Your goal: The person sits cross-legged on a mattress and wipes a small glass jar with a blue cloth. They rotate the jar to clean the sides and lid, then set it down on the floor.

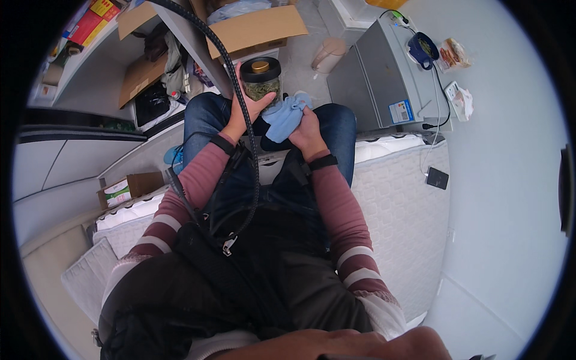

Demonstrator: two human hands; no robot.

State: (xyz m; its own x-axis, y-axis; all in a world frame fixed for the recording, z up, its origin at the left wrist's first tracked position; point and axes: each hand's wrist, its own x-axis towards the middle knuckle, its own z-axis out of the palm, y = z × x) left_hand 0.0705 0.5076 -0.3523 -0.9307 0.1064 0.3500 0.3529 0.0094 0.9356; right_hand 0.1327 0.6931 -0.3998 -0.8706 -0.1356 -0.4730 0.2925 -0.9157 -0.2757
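Observation:
My left hand (245,108) grips a clear jar (262,88) around its side, thumb across the front. Dried green leaves fill much of the jar, and its black lid (251,70) carries a gold knob. In my right hand (310,130) is a light blue cloth (284,118), bunched at the fingertips and touching the lower part of the jar. The jar's base is hidden behind the cloth. Both hands are above my lap, between my knees in blue jeans (336,121).
Ahead stands an open cardboard box (258,31), with a translucent pinkish jug (328,55) on the floor. To the right, a grey fridge (378,67) bears a dark blue mug (423,50). A black device (437,178) lies on the mattress (400,216). A braided black cable (245,112) crosses my view.

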